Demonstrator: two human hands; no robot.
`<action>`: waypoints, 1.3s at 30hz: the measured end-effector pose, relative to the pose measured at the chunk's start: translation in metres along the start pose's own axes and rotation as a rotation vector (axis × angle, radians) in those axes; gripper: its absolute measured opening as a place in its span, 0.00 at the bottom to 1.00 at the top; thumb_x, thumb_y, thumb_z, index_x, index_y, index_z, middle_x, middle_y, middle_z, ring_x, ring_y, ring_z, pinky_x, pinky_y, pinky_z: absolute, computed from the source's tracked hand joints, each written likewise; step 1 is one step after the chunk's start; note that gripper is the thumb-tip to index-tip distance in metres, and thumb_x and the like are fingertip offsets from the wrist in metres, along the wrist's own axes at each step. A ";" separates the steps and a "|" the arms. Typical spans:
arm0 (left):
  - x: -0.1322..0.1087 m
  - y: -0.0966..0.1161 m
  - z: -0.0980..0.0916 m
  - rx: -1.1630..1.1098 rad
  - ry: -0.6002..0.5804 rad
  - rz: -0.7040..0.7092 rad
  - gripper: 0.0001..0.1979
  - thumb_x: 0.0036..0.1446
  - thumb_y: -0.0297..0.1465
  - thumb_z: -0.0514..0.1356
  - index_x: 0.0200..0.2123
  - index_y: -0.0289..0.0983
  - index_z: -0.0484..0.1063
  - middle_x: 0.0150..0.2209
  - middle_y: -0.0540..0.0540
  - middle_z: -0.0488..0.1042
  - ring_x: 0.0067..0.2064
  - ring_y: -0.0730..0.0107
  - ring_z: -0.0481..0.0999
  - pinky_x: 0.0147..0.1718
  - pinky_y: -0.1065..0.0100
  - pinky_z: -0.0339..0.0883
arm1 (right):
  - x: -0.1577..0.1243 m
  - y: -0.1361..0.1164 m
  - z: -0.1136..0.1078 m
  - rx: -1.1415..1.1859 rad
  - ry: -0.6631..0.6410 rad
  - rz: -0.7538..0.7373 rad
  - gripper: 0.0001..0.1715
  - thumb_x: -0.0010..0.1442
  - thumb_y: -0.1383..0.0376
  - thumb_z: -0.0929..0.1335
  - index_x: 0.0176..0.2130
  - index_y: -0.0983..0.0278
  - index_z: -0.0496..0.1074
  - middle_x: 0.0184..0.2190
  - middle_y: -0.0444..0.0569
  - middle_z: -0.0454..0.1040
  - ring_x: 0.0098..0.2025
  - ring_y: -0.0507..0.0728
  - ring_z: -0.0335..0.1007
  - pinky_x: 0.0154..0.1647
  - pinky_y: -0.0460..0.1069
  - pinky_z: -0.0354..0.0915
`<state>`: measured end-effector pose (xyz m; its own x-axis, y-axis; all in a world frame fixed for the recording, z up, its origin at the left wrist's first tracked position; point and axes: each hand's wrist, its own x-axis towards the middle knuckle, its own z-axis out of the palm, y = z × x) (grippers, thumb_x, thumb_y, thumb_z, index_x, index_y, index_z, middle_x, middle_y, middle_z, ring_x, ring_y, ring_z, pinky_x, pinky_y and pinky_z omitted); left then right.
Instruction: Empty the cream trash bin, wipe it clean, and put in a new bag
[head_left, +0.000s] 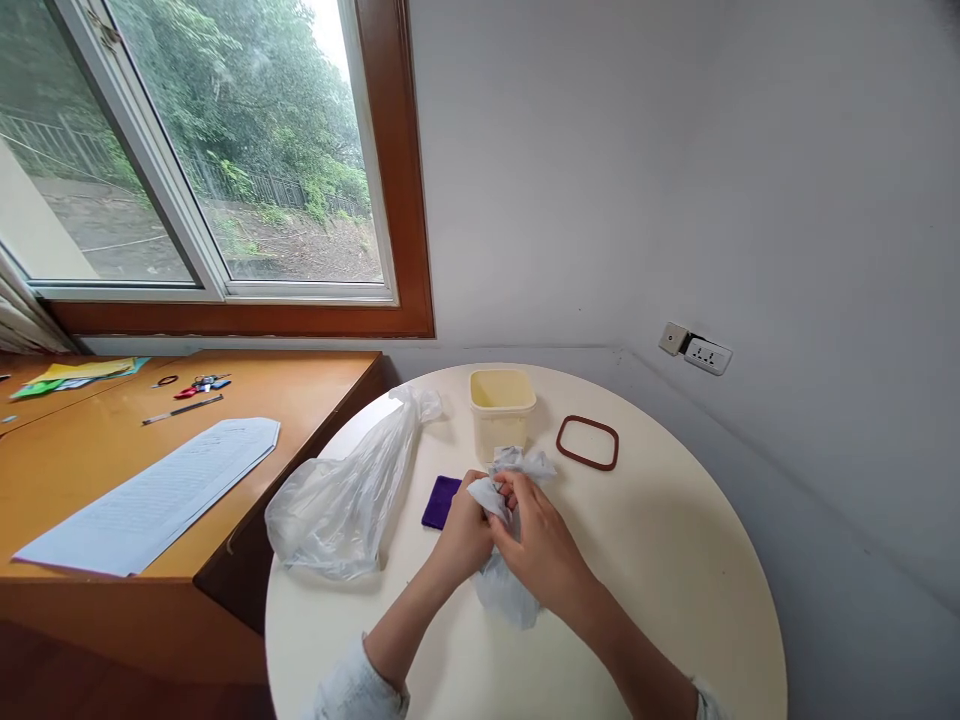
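Both hands are closed on a thin white plastic bag above the round table. My left hand grips its gathered part, with the fingers partly hidden. From the other side my right hand pinches the same bunched plastic. Part of the bag sticks out beyond the fingers, and the rest hangs below the wrists. Just behind the hands stands a small cream bin, its top uncovered. A folded purple cloth lies beside my left hand. To the right of the bin rests a brown rounded rectangular ring.
A large clear plastic bag lies crumpled on the left of the cream round table. On the wooden desk are papers, a pen and keys. A wall with sockets bounds the right.
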<state>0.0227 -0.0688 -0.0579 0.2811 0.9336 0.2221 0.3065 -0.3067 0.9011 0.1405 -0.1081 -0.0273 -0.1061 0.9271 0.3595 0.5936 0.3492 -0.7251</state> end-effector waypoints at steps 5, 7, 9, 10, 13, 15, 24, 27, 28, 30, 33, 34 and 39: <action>-0.003 0.010 0.002 0.170 0.048 0.046 0.08 0.43 0.19 0.55 0.26 0.36 0.70 0.35 0.47 0.64 0.37 0.67 0.67 0.36 0.67 0.63 | 0.005 0.014 -0.003 0.017 -0.007 0.028 0.22 0.48 0.74 0.60 0.44 0.60 0.63 0.33 0.45 0.69 0.35 0.55 0.66 0.36 0.52 0.64; -0.004 0.013 0.002 0.189 0.042 0.064 0.08 0.47 0.21 0.55 0.29 0.36 0.71 0.36 0.46 0.64 0.38 0.66 0.68 0.38 0.66 0.63 | 0.007 0.018 -0.004 0.041 0.006 0.031 0.21 0.48 0.74 0.60 0.43 0.60 0.64 0.32 0.44 0.69 0.33 0.54 0.65 0.34 0.50 0.64; -0.005 0.014 0.002 0.190 0.022 0.080 0.08 0.49 0.23 0.55 0.32 0.37 0.72 0.37 0.46 0.65 0.40 0.65 0.68 0.39 0.65 0.63 | 0.009 0.020 -0.005 0.059 0.019 0.036 0.19 0.48 0.73 0.60 0.41 0.60 0.64 0.31 0.43 0.68 0.31 0.53 0.64 0.33 0.49 0.63; -0.005 0.015 0.001 0.186 0.011 0.085 0.09 0.50 0.23 0.54 0.33 0.38 0.72 0.38 0.46 0.65 0.40 0.65 0.68 0.40 0.65 0.63 | 0.010 0.021 -0.006 0.066 0.024 0.036 0.19 0.48 0.73 0.59 0.40 0.60 0.64 0.30 0.43 0.68 0.30 0.52 0.64 0.32 0.48 0.63; -0.006 0.016 0.000 0.172 -0.004 0.100 0.10 0.52 0.24 0.54 0.35 0.39 0.72 0.39 0.46 0.65 0.42 0.66 0.68 0.42 0.66 0.63 | 0.011 0.022 -0.005 0.081 0.035 0.029 0.17 0.49 0.73 0.59 0.39 0.60 0.65 0.31 0.44 0.68 0.31 0.52 0.64 0.31 0.47 0.63; -0.007 0.015 0.000 0.162 -0.005 0.119 0.09 0.52 0.24 0.54 0.35 0.39 0.72 0.39 0.46 0.65 0.43 0.66 0.67 0.41 0.67 0.63 | 0.011 0.022 -0.006 0.086 0.042 0.023 0.16 0.49 0.74 0.59 0.38 0.61 0.64 0.31 0.44 0.68 0.32 0.52 0.64 0.32 0.47 0.63; -0.011 0.007 -0.001 0.195 0.031 0.218 0.08 0.51 0.25 0.57 0.21 0.36 0.64 0.41 0.44 0.59 0.45 0.65 0.62 0.45 0.65 0.61 | 0.015 0.034 -0.012 0.182 0.063 0.056 0.14 0.49 0.72 0.59 0.37 0.61 0.64 0.30 0.44 0.68 0.31 0.52 0.66 0.32 0.47 0.63; -0.013 0.007 -0.005 0.134 -0.077 0.234 0.08 0.53 0.27 0.57 0.22 0.36 0.66 0.44 0.43 0.58 0.48 0.64 0.60 0.48 0.64 0.60 | 0.017 0.045 -0.011 0.254 0.040 0.111 0.14 0.49 0.72 0.60 0.37 0.61 0.64 0.30 0.43 0.68 0.25 0.49 0.64 0.27 0.45 0.62; -0.013 0.007 -0.006 0.089 -0.123 0.235 0.08 0.54 0.28 0.57 0.23 0.36 0.67 0.45 0.42 0.58 0.50 0.63 0.60 0.48 0.64 0.59 | 0.018 0.048 -0.011 0.280 0.026 0.131 0.14 0.49 0.71 0.60 0.37 0.61 0.64 0.30 0.43 0.68 0.23 0.49 0.63 0.26 0.45 0.61; -0.012 0.007 -0.008 -0.026 -0.188 0.235 0.08 0.54 0.31 0.58 0.25 0.36 0.70 0.46 0.41 0.57 0.53 0.61 0.58 0.52 0.64 0.57 | 0.019 0.053 -0.011 0.331 -0.024 0.157 0.13 0.49 0.71 0.60 0.37 0.61 0.64 0.29 0.42 0.68 0.23 0.48 0.62 0.24 0.44 0.60; -0.008 0.005 -0.007 -0.205 -0.194 0.231 0.09 0.52 0.35 0.60 0.28 0.35 0.73 0.48 0.39 0.58 0.56 0.56 0.56 0.55 0.61 0.54 | 0.019 0.054 -0.009 0.364 -0.119 0.142 0.13 0.49 0.71 0.61 0.37 0.61 0.65 0.29 0.42 0.70 0.26 0.50 0.65 0.27 0.45 0.61; -0.007 0.004 -0.006 -0.250 -0.175 0.216 0.10 0.52 0.36 0.61 0.29 0.34 0.74 0.48 0.39 0.59 0.57 0.55 0.56 0.55 0.61 0.54 | 0.018 0.054 -0.009 0.348 -0.135 0.127 0.13 0.49 0.71 0.61 0.37 0.61 0.66 0.30 0.43 0.71 0.27 0.51 0.65 0.29 0.46 0.62; -0.003 0.003 -0.002 -0.314 -0.067 0.096 0.12 0.56 0.37 0.57 0.40 0.36 0.72 0.47 0.40 0.64 0.52 0.57 0.63 0.49 0.61 0.59 | 0.013 0.044 -0.010 0.222 -0.042 0.040 0.17 0.51 0.72 0.61 0.41 0.60 0.68 0.38 0.46 0.70 0.38 0.54 0.66 0.39 0.50 0.63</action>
<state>0.0207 -0.0722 -0.0552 0.3577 0.8856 0.2964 -0.0167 -0.3112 0.9502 0.1732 -0.0819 -0.0493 -0.1223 0.9439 0.3066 0.4080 0.3295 -0.8515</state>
